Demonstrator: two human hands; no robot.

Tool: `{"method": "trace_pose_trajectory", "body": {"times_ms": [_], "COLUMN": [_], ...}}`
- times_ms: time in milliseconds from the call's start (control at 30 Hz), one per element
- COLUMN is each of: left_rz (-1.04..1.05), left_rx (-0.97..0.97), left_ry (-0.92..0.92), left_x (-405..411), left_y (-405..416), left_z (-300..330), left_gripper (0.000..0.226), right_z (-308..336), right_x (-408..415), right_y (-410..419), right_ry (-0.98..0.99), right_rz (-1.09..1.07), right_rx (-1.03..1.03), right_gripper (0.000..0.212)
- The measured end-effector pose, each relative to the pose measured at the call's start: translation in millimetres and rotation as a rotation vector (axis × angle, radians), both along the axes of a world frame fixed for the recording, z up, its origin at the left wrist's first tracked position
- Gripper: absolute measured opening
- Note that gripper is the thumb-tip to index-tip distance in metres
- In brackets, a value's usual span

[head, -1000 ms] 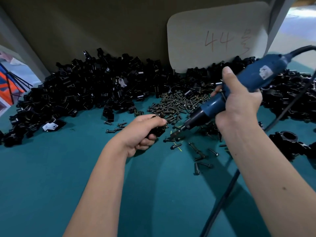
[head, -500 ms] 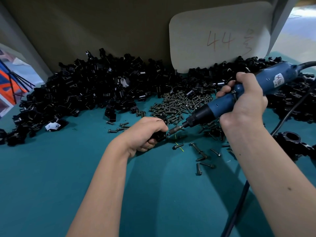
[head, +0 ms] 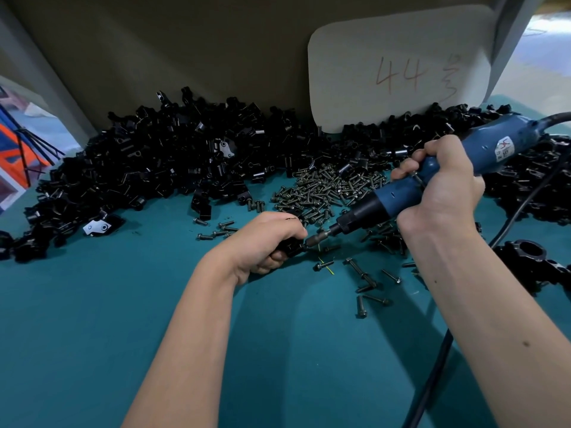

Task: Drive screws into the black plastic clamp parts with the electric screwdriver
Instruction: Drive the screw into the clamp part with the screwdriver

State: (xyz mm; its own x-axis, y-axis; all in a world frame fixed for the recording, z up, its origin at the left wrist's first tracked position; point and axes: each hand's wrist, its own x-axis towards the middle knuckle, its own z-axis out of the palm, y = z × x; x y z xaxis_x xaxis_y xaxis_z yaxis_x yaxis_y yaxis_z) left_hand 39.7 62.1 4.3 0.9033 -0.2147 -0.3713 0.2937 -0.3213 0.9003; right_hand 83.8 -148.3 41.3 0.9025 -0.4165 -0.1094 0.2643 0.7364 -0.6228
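My left hand (head: 267, 240) grips a small black clamp part (head: 290, 246) against the teal table, and my fingers hide most of it. My right hand (head: 445, 193) holds the blue electric screwdriver (head: 432, 177), tilted down to the left. Its bit (head: 318, 237) meets the clamp part at my left fingertips. A heap of loose screws (head: 327, 189) lies just behind both hands. A long pile of black clamp parts (head: 160, 162) runs along the back wall.
Scattered screws (head: 367, 279) lie on the teal table (head: 92, 335) right of my left hand. Larger black ring clamps (head: 531, 257) sit at the right edge. The screwdriver's black cord (head: 432, 375) trails down past my right forearm. A white card marked 44 (head: 398, 66) leans on the wall.
The screwdriver came down and left, so its bit now sits against the clamp part in my left hand. My right hand lowered with it. The left hand stayed in place.
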Motion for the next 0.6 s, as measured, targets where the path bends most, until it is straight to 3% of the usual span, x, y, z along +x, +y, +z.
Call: {"method": "trace_pose_trajectory", "body": {"times_ms": [267, 600], "left_rz": [0.022, 0.11], "left_rx": [-0.017, -0.085], "left_ry": [0.006, 0.073], "left_x": [2.3, 2.7], "left_y": [3.4, 7.8], "left_z": [-3.5, -4.7], "left_gripper": [0.017, 0.023], "right_z": [-4.8, -4.9], "right_x": [-0.2, 4.6], "right_y": [-0.4, -27.1], "right_ry": [-0.025, -0.016], "right_rz": [0.033, 0.443], "right_rx": [-0.019, -0.279], "right_gripper": [0.021, 0.015]}}
